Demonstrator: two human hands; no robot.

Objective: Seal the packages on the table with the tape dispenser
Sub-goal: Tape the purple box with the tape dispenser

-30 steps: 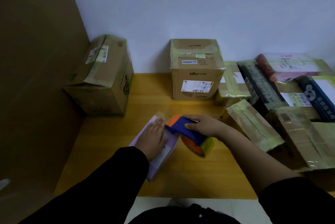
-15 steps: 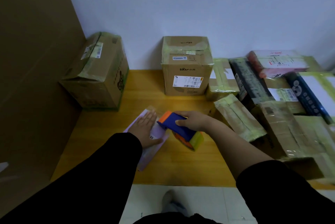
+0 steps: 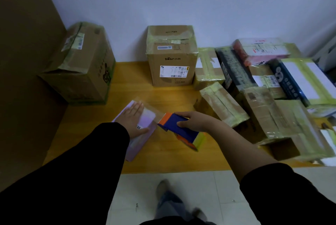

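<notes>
Wide yellow counter [image 3: 172, 159] running along the pale wall, and it's crowded out there. Over on the right, a heap of parcels [image 3: 269, 115], brown card banded in greenish tape, stacked and leaning on one another from the far wall to the near edge. Far left, a big cardboard box [image 3: 81, 71] sits tilted against a tall brown panel [image 3: 27, 61]. Far centre, a squarer box [image 3: 172, 57] stands upright against the wall with a white label on its front, just beside the heap.

Now to the action, near centre: a slim purple package [image 3: 148, 119] lies flat on the counter, angled from far right to near left. The left hand [image 3: 133, 122] is spread flat on top of it, fingers straight, pressing down. Just to the right of the package is the tape dispenser [image 3: 181, 130], blue with an orange nose pointed at the package's right edge and a yellow-green roll [image 3: 200, 141] at its near end. The right hand [image 3: 194, 120] has its fingers wrapped round the blue body. Whether the nose touches the package, I can't tell. Both sleeves are black.
</notes>
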